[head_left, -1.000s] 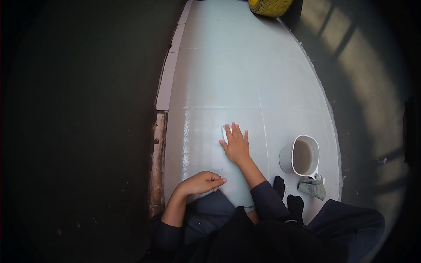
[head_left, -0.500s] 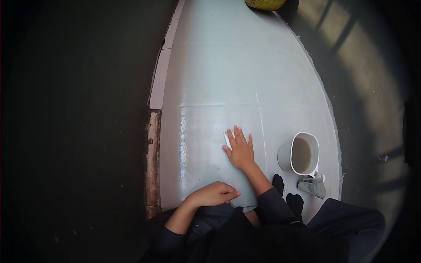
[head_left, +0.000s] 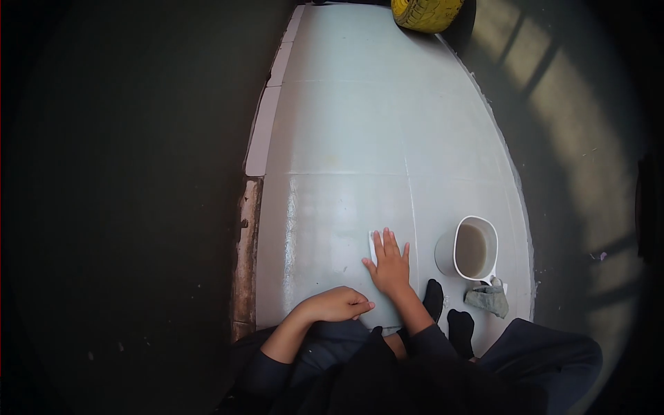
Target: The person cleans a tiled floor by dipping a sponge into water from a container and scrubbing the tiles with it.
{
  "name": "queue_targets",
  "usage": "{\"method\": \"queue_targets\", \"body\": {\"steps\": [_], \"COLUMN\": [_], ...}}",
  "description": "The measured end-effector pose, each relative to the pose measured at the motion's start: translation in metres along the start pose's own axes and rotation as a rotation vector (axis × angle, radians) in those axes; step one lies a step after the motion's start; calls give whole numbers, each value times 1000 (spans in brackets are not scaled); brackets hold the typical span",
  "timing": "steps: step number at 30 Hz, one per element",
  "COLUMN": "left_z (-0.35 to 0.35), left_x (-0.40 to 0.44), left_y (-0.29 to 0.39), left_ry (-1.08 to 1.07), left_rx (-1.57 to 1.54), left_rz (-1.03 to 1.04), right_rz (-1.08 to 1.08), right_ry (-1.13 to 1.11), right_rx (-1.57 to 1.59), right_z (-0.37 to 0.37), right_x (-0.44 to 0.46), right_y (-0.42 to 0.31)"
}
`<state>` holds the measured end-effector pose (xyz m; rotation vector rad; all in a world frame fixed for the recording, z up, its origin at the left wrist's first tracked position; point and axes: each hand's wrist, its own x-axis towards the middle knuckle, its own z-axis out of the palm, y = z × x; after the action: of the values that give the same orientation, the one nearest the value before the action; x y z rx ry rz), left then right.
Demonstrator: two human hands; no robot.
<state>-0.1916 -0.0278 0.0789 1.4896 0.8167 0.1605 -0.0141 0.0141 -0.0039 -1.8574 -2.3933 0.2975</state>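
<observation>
My right hand (head_left: pixel 389 268) lies flat with fingers spread on a pale tiled surface (head_left: pixel 346 124). Under its palm and fingers is a thin white piece (head_left: pixel 372 242), mostly covered, so its kind cannot be made out. My left hand (head_left: pixel 339 303) is loosely curled above my lap, its thumb against the bent fingers and nothing visible in it. To the right of my right hand stands a white handled mug (head_left: pixel 446 252) holding cloudy greyish liquid. A crumpled grey-green cloth (head_left: pixel 487 299) lies just below the mug, by its handle.
A yellow tyre-like object (head_left: pixel 427 14) stands at the far end. Brown, worn edging (head_left: pixel 245 256) borders the tiles on the left, with dark floor beyond. My dark-socked feet (head_left: pixel 461 328) are on the tiles near the cloth. Shadowed floor lies past the right edge.
My right hand has drawn back toward me with the white piece under it. My left hand stays about where it was. The view has shifted slightly, showing more of the yellow object.
</observation>
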Motion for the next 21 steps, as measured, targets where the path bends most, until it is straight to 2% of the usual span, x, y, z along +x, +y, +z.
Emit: {"method": "queue_targets", "body": {"steps": [3,6,8,10,16,21], "left_z": [0,-1,-1,-2,-4,-8], "left_x": [-1,1,3,4,11,7], "left_y": [2,-2,-5,-6,-17,0], "left_ry": [-13,-19,-27,-19,-36,-25], "left_rx": [16,10,7,-2,9,-6], "left_rz": [-24,-82,-107,-146,-158,-122], "right_rz": [18,28,12,46,109,115], "right_ry": [-46,-83,30,40,-87,-113], "right_rx": [9,13,15,-6,-91,-78], "right_z": [-11,-13,-2,0,-21,-22], "right_x": [-45,-42,-21,17,135,152], "right_y": [-2,1,6,14,32,41]}}
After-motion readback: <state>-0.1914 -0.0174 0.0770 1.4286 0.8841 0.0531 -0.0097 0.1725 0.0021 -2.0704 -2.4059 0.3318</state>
